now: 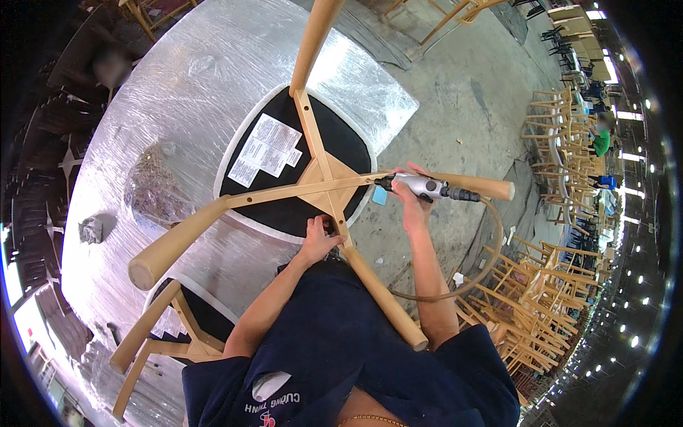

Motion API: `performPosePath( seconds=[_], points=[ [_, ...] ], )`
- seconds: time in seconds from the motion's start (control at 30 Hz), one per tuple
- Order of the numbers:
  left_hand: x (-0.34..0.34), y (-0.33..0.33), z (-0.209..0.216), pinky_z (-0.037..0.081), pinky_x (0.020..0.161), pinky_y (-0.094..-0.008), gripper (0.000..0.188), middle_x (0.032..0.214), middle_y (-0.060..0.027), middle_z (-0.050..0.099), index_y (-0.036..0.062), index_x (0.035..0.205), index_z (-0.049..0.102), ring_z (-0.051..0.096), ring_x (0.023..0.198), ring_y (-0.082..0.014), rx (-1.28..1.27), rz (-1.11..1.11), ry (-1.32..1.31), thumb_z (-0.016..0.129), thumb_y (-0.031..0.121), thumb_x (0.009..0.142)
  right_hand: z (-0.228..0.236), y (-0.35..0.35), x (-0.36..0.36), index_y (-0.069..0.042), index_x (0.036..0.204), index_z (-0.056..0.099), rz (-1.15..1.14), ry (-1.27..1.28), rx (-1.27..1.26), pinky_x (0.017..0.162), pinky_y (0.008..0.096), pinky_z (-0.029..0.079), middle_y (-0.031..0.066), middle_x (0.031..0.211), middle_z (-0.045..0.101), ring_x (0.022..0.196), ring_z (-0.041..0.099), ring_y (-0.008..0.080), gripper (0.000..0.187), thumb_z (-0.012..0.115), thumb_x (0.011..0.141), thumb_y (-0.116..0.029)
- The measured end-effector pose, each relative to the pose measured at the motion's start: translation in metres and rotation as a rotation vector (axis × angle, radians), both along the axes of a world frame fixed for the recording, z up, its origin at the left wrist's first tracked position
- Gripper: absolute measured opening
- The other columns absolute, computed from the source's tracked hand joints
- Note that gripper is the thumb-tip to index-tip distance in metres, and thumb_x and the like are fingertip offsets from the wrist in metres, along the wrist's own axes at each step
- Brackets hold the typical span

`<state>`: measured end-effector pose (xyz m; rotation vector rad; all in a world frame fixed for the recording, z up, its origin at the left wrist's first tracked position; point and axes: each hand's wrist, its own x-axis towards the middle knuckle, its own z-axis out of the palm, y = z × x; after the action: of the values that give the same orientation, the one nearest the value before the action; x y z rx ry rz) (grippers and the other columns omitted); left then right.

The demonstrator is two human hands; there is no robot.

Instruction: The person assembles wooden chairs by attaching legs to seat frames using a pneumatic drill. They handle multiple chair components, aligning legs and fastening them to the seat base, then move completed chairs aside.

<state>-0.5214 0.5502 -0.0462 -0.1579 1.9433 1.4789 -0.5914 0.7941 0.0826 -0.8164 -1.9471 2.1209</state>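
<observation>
Chair (327,183) lies upside down on the wrapped table (178,64), just inward of its far right corner, seat (284,213) underneath with its black underside up, legs splayed above it. Its right side seems to reach past the table's right edge.

What counts is how the driver (427,187) lines up with the right bar (352,183). The driver lies across from right to left, its long axis almost along that bar, and its bit (377,181) points left at the bar, just beside the middle of the cross. Whether the tip touches wood, I cannot tell. The right hand (413,204) is the nearer one to that spot; its fingers are wrapped round the driver's body, with the right leg (477,186) running out behind. The hose (499,238) curves from the driver's back end toward the right forearm.

The left hand (320,240) is on the person's side of the cross, at the near bar (341,226). Its fingers are bent inward and the thumb lies against the wood; whether they pinch anything is hidden. Another chair (185,313) sits toward the table's near left edge
</observation>
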Motion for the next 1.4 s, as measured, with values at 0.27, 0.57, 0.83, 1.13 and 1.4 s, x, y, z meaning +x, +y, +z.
performPosePath(
  seconds=[0.27,0.57,0.83,1.13,1.4],
  points=[
    [0.001,0.002,0.0,0.06,0.107,-0.044,0.085,0.139,-0.023,0.052,-0.0047,0.145,0.056,0.059,0.128,-0.035,-0.014,-0.015,0.029,0.1,0.03,0.081,-0.001,-0.005,-0.001,-0.007,0.139,0.069,0.342,0.11,0.443,0.101,0.035,0.059,0.0057,0.124,0.078,0.114,0.072,0.0176,0.054,0.089,0.089,-0.006],
    [-0.003,-0.001,0.01,0.062,0.101,-0.0421,0.075,0.135,-0.0222,0.057,-0.0037,0.141,0.062,0.067,0.117,-0.0338,-0.014,0.0,0.02,0.098,0.026,0.083,-0.007,-0.002,0.0,-0.008,0.14,0.072,0.347,0.063,0.389,0.103,0.0345,0.057,0.0063,0.126,0.076,0.114,0.07,0.0165,0.055,0.09,0.089,-0.009],
    [-0.039,-0.065,0.051,0.062,0.085,-0.0389,0.022,0.103,-0.013,0.074,-0.0003,0.109,0.076,0.077,0.095,-0.0268,-0.031,0.319,0.506,0.088,0.001,0.091,0.0,0.003,-0.008,-0.009,0.147,0.068,0.277,0.039,0.267,0.102,0.0354,0.059,0.0086,0.127,0.076,0.116,0.07,0.0174,0.062,0.091,0.089,-0.009],
    [-0.05,-0.227,0.011,0.055,0.109,-0.0418,0.048,0.14,-0.0113,0.07,0.0048,0.132,0.073,0.064,0.133,-0.0238,-0.26,0.542,0.458,0.088,0.0,0.087,-0.007,-0.005,-0.004,-0.007,0.146,0.067,0.246,0.063,0.371,0.103,0.036,0.059,0.009,0.126,0.078,0.114,0.072,0.0183,0.062,0.09,0.09,-0.013],
    [-0.071,-0.214,-0.014,0.054,0.113,-0.0414,0.047,0.136,-0.008,0.071,0.0047,0.135,0.069,0.065,0.131,-0.0286,-0.257,0.397,0.546,0.084,-0.003,0.091,0.001,-0.013,-0.007,-0.007,0.148,0.065,0.181,-0.005,0.354,0.105,0.0376,0.059,0.0098,0.13,0.077,0.118,0.072,0.0188,0.063,0.09,0.091,-0.015]
  ],
)
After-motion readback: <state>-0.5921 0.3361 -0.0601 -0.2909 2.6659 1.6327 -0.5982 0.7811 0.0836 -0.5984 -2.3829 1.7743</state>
